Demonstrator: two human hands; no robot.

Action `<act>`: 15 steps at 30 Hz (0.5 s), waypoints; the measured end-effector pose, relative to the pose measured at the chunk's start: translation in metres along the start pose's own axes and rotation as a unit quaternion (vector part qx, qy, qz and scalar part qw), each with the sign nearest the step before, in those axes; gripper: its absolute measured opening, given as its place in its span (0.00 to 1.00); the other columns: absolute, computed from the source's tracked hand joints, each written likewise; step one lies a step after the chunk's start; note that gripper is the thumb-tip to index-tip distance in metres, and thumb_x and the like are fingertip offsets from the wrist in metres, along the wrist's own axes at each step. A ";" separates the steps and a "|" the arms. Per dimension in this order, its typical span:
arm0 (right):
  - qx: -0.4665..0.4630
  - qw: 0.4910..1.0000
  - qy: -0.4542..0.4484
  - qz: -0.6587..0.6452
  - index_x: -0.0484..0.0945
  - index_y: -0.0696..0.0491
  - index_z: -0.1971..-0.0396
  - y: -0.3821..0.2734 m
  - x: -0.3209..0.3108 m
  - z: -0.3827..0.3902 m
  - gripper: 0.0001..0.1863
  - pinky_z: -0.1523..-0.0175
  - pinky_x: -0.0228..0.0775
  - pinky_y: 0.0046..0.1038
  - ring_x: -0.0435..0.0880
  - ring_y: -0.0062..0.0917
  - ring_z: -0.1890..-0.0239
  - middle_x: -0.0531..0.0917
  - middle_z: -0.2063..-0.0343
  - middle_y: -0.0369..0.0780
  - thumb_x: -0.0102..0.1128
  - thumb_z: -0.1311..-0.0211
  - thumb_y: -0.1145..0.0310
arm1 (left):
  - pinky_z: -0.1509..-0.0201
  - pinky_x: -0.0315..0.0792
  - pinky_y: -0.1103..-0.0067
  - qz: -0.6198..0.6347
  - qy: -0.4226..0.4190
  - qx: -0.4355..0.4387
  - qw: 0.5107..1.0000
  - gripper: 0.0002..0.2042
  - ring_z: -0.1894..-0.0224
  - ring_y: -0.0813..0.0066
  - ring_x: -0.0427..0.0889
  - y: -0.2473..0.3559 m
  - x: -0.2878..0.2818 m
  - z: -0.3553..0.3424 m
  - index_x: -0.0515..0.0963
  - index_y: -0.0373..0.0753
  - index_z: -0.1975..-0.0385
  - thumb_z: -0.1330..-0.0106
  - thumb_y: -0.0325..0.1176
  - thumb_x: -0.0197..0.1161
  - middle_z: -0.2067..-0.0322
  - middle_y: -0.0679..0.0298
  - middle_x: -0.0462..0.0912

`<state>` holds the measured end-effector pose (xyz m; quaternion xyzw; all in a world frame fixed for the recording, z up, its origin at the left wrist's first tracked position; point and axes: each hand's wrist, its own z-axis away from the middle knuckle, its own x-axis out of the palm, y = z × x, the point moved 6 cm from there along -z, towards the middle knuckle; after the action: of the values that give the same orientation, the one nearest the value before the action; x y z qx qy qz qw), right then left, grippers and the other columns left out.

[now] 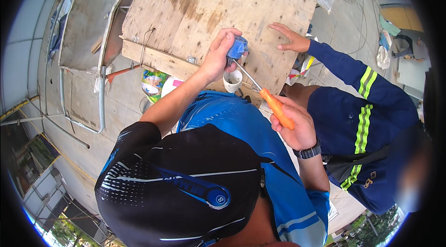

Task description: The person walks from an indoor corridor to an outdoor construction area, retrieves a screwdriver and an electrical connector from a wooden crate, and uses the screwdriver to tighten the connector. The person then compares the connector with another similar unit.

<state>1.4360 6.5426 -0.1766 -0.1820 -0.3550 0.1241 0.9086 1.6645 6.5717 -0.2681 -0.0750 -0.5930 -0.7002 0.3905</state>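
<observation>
My left hand [218,56] is closed around a small blue rounded part [238,47] with a hollow-looking face, held over the near edge of a plywood table [241,3]. In my right hand [298,126] is a screwdriver [278,108] with an orange handle. Its metal shaft slants up and left to the underside of the blue part; whether the tip sits in a screw is hidden. Below the blue part is a white bucket [232,81]. At my right, a co-worker's hand [292,39] hovers over or rests on the board, fingers spread.
The co-worker's navy sleeve [339,61] with reflective bands reaches in close from the right. A metal-framed panel [93,19] stands at the left, with a bent pipe [102,98] beside it. A bent wire [147,38] lies at the table's near left edge. Cables run over the floor at far right.
</observation>
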 end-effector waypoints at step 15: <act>-0.530 0.535 0.054 0.655 0.73 0.60 0.51 -0.072 0.075 0.022 0.17 0.62 0.76 0.29 0.83 0.33 0.64 0.78 0.58 0.47 0.65 0.38 0.72 | 0.87 0.57 0.83 0.065 0.067 0.005 0.996 0.23 0.86 0.78 0.68 0.002 -0.015 -0.001 0.65 0.47 0.47 0.27 0.59 0.42 0.68 0.55 0.78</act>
<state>1.4818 6.5098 -0.0863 -0.8186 -0.0873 0.4638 0.3274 1.6762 6.5776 -0.2751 -0.0640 -0.5628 -0.6738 0.4745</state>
